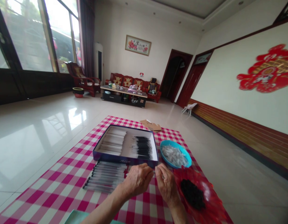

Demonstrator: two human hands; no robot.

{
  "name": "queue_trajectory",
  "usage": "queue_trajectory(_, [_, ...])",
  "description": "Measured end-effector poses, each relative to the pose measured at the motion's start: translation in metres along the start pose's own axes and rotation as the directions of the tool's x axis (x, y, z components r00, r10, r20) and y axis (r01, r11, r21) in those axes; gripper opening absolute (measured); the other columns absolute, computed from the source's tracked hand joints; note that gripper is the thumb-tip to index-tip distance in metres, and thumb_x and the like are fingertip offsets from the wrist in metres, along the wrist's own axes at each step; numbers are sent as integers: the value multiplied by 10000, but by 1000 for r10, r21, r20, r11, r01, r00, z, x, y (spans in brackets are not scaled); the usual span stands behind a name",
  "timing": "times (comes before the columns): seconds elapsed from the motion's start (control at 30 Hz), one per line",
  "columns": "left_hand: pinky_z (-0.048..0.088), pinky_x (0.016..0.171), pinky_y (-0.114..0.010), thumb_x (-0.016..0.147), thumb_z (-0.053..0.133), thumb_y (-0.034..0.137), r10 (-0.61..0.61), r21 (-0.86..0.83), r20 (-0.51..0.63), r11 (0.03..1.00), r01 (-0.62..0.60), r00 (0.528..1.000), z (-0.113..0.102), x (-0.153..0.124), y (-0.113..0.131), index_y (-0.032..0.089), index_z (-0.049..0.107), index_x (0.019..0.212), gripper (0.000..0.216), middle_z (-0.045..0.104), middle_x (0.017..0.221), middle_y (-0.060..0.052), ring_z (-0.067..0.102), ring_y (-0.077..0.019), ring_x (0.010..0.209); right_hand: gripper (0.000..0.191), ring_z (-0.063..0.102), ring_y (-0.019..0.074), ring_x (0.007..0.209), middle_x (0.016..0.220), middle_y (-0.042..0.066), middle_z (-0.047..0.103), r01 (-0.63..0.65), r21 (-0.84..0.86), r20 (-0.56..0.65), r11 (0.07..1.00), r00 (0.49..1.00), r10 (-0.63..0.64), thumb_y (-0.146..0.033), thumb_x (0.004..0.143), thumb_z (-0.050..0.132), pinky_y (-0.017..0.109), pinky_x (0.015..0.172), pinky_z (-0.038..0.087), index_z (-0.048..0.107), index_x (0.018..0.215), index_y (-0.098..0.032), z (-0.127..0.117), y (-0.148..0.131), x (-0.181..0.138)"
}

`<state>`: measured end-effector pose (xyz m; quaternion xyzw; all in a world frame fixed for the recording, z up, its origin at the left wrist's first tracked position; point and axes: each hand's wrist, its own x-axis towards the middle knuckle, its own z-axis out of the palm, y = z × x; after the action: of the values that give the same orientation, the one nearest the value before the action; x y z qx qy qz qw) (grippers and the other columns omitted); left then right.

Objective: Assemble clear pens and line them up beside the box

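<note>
My left hand (139,178) and my right hand (166,183) are close together over the checked tablecloth, just in front of a shallow box. Both are closed with the fingers pinched. A thin, pale bit shows between the fingertips, but I cannot make out what it is. Inside the box lie a row of white tubes (113,141) at the left and a bundle of thin black pen refills (143,147) at the right. Clear pens with black ends (105,178) lie side by side left of my left hand.
Behind my right hand stands a blue bowl (163,155) of small clear pieces (174,155). A red scalloped dish (211,199) holds small black pieces (192,194). Torn cardboard (152,125) lies past the box (125,160). Beyond the table are a coffee table (123,96) and a sofa.
</note>
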<state>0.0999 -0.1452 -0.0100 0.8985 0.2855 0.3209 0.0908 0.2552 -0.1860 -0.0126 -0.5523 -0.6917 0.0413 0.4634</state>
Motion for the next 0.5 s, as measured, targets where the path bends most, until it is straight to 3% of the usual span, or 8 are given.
queue_trajectory(0.1, [290, 529, -247, 942, 367, 234, 19, 43, -17, 999, -19, 1000, 1, -1, -1, 188, 541, 761, 255, 539, 688, -5, 511, -123, 592, 368, 437, 123, 507, 548, -38, 430, -107, 42, -60, 993, 992, 109, -372, 930, 412, 242, 508, 358, 397, 590, -231, 7, 2, -1])
queue_trajectory(0.2, [289, 525, -251, 939, 373, 227, 1, 67, -23, 998, 1, 1000, 1, 0, -3, 190, 536, 742, 258, 531, 678, -3, 510, -127, 593, 382, 464, 131, 498, 528, -28, 463, -180, 95, -18, 979, 983, 183, -394, 935, 387, 237, 492, 374, 417, 591, -231, 6, 0, -1])
queue_trajectory(0.33, [293, 519, -245, 937, 379, 210, -17, 80, -30, 997, 19, 999, 2, 0, -7, 189, 535, 710, 276, 529, 660, 1, 511, -124, 584, 266, 597, 173, 702, 738, 36, 614, -154, 120, 67, 981, 987, 147, -353, 935, 375, 254, 647, 467, 548, 794, -209, -3, -8, 3])
queue_trajectory(0.5, [323, 542, -233, 938, 394, 231, -39, 82, -41, 996, 42, 998, 3, -1, -8, 187, 544, 722, 266, 540, 679, -5, 517, -131, 613, 191, 594, 181, 822, 843, 45, 613, -71, 109, 74, 992, 995, 63, -316, 924, 411, 267, 758, 471, 559, 864, -211, -3, -4, 2])
